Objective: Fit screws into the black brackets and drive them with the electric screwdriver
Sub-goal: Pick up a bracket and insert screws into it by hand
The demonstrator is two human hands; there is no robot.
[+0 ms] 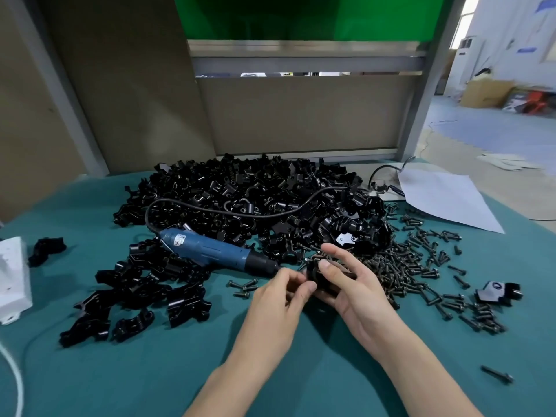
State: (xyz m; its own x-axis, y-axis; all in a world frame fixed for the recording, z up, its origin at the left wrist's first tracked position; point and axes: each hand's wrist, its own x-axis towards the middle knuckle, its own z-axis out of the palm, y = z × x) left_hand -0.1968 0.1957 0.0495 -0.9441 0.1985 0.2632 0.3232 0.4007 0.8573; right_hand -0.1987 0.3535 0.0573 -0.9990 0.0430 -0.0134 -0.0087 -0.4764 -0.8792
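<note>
Teal table cover [150, 371], beige partition panels [301, 115], green board [301, 16], cardboard boxes [484, 93] on blue floor [496, 127]

blue electric screwdriver [210, 249] on its side, black nose pointing right, black cord [228, 212] looping back over the heap. big heap of black brackets [240, 188] behind it, smaller cluster [144, 284] at front left. dark screws [415, 266] strewn to the right, a few loose screws [243, 286] just below the nose. one black bracket [319, 276] gripped in the right hand [358, 293], pinched by the left hand [278, 299].
</note>
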